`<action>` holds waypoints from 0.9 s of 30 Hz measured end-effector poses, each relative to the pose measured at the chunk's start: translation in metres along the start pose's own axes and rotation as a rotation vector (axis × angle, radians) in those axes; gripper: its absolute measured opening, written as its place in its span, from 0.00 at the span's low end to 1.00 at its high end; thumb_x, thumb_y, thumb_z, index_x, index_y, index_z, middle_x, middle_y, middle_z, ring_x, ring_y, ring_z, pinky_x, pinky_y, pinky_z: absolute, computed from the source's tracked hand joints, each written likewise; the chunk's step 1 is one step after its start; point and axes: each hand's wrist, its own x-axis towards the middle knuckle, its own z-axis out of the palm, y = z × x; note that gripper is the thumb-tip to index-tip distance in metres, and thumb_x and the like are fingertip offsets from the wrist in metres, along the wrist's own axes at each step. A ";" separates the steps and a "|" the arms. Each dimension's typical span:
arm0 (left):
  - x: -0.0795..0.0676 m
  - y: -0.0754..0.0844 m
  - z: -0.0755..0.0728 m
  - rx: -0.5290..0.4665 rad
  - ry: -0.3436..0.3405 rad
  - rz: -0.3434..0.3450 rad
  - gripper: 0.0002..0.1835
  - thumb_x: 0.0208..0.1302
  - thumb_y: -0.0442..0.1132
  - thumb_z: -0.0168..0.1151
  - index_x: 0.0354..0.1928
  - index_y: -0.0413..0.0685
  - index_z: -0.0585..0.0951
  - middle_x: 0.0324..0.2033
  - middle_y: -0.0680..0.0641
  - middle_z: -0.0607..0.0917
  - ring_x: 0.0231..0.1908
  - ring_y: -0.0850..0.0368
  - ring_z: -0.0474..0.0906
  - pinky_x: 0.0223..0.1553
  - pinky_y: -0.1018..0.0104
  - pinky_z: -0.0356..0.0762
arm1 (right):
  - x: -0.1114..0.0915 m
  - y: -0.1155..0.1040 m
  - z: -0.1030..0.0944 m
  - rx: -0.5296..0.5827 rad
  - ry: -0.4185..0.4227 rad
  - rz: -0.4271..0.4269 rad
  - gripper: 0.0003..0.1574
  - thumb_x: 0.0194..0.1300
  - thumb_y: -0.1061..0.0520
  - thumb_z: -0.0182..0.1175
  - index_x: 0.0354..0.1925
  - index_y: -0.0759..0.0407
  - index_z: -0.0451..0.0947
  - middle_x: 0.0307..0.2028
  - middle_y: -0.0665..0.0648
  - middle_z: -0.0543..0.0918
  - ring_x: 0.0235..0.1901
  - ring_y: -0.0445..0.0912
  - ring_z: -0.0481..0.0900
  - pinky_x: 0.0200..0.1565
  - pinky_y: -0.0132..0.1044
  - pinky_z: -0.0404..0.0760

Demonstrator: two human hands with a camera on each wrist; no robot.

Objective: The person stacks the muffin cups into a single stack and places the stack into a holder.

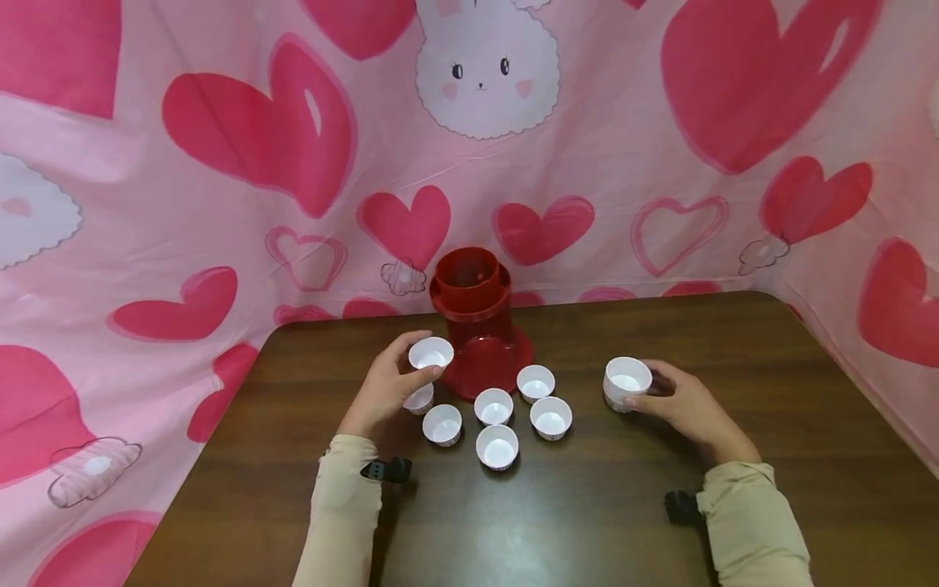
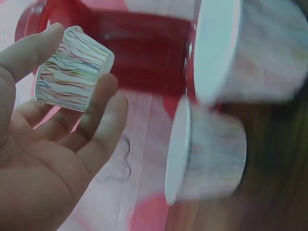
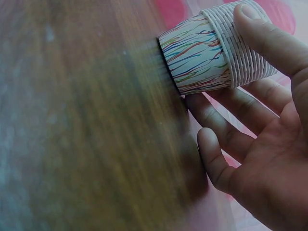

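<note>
My left hand (image 1: 385, 385) pinches a white paper baking cup (image 1: 430, 352) between thumb and fingers, raised above the table. Wavy coloured lines cover its side in the left wrist view, where the fingers curl behind the cup (image 2: 74, 72). On the right, my right hand (image 1: 685, 403) grips a stack of baking cups (image 1: 627, 383), with many nested rims (image 3: 245, 45) in the right wrist view. The stack's bottom is at the tabletop. Several single cups stand upright between the hands, among them a front one (image 1: 497, 447) and one partly under the left hand (image 1: 420, 399).
A red plastic stand (image 1: 480, 326) with a round open top and a broad base stands at the back middle, just behind the cups. The brown wooden table (image 1: 572, 522) reaches back to a pink heart-patterned cloth (image 1: 469, 175). Both wrists carry small black cameras.
</note>
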 end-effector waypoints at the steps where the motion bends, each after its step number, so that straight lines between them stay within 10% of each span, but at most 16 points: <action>1: 0.000 0.002 0.004 -0.003 -0.016 -0.001 0.31 0.62 0.40 0.73 0.67 0.52 0.74 0.55 0.42 0.80 0.50 0.45 0.76 0.49 0.55 0.79 | 0.000 0.000 0.001 0.002 0.006 -0.007 0.44 0.62 0.50 0.74 0.67 0.69 0.68 0.56 0.70 0.79 0.55 0.60 0.77 0.52 0.45 0.76; 11: 0.004 0.029 0.050 0.146 -0.193 0.128 0.30 0.60 0.41 0.74 0.65 0.57 0.76 0.57 0.52 0.79 0.56 0.51 0.74 0.59 0.49 0.73 | 0.010 -0.002 0.020 0.108 0.010 -0.068 0.40 0.60 0.58 0.74 0.65 0.70 0.70 0.52 0.67 0.82 0.52 0.54 0.79 0.48 0.33 0.77; 27: 0.035 0.064 0.094 0.074 -0.209 0.201 0.29 0.60 0.43 0.74 0.65 0.58 0.77 0.54 0.54 0.82 0.49 0.53 0.77 0.52 0.56 0.78 | 0.017 -0.002 0.025 0.134 0.027 -0.124 0.37 0.58 0.61 0.74 0.62 0.72 0.72 0.49 0.66 0.84 0.50 0.54 0.80 0.47 0.31 0.78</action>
